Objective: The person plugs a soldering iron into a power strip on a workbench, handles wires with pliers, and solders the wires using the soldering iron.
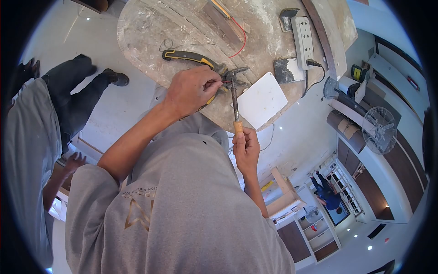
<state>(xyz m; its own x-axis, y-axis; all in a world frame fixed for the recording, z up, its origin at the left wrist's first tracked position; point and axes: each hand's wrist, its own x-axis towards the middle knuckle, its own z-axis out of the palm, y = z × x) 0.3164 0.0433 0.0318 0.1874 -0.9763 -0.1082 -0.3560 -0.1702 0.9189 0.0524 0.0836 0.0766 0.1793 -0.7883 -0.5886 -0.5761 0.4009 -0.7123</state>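
My left hand (191,89) is closed in a pinch on a thin red wire (226,81) over the worktable. The wire's end lies by the hot end of a soldering iron (235,105). My right hand (247,147) grips the iron's wooden handle from below, its metal shaft pointing away from me. Pliers with black and yellow handles (191,55) lie on the table, jaws near the iron's tip, partly covered by my left hand. Whether tip and wire touch I cannot tell. Beside the iron sits a white flat plate (262,101).
A power strip (302,41) with a black plug (313,62) lies at the table's right. Thin grey wire (187,44) and a red lead (244,41) are farther back. One person stands at left; another person (329,196) is far right, near a standing fan (379,130).
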